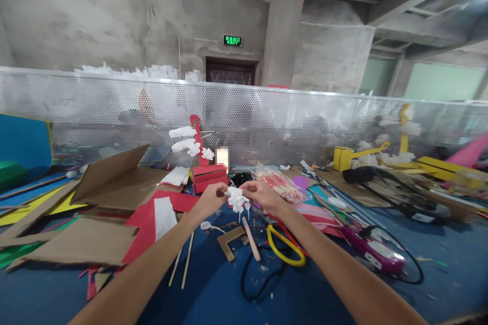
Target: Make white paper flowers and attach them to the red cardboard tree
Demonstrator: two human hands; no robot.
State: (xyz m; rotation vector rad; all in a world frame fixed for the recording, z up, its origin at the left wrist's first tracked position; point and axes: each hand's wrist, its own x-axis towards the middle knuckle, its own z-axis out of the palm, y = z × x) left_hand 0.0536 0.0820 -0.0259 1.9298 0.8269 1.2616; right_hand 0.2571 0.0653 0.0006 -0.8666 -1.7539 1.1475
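Note:
Between my two hands, above the middle of the table, is a white flower-shaped piece (237,198) with lobed edges and thin drooping ends. My left hand (212,200) pinches its left side, and my right hand (264,196) pinches the right side. The exact material cannot be made out. Just behind them stands a red box-like base (209,177). A red hooked upright (197,137) rises from it, bearing white flowers (193,149) and white rolled pieces (182,132). Below my hands lie a pale pink stick (250,238) and a small white piece with a tail (206,225).
Cardboard (87,238) and red sheets (143,218) cover the left. Yellow-handled scissors (284,246), a black cord loop (244,284) and a bag of sticks (280,183) lie right of centre. Farther right are a purple device (375,251) and black headgear (385,190). A perforated metal divider (251,117) stands behind.

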